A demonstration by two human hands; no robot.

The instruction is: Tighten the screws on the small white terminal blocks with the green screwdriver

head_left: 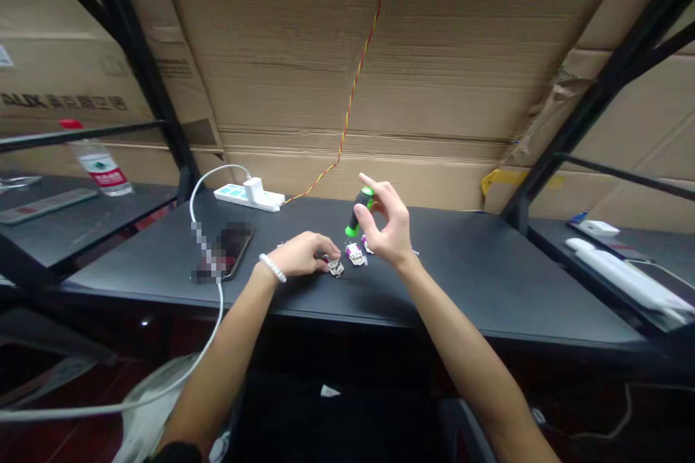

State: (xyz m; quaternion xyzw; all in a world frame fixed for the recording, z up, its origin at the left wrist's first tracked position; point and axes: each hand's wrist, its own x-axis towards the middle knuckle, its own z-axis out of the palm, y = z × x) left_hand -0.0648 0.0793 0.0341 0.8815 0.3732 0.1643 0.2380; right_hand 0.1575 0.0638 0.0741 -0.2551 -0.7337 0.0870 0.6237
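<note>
My right hand [388, 228] grips a short screwdriver [359, 211] with a black and green handle, held upright, tip down over a small white and purple part [355, 254] on the black table [467, 268]. My left hand [304, 255] rests on the table with its fingers pinched on another small white part [335, 267] just left of the first. A third small piece [367, 244] lies partly hidden behind my right hand. A white bead bracelet circles my left wrist.
A phone [231, 249] lies left of my hands, its white cable running to a charger in a white power strip [248, 195]. A water bottle [98, 159] and remote [46, 204] sit on the left shelf. White devices [619, 271] lie right. Cardboard boxes stand behind.
</note>
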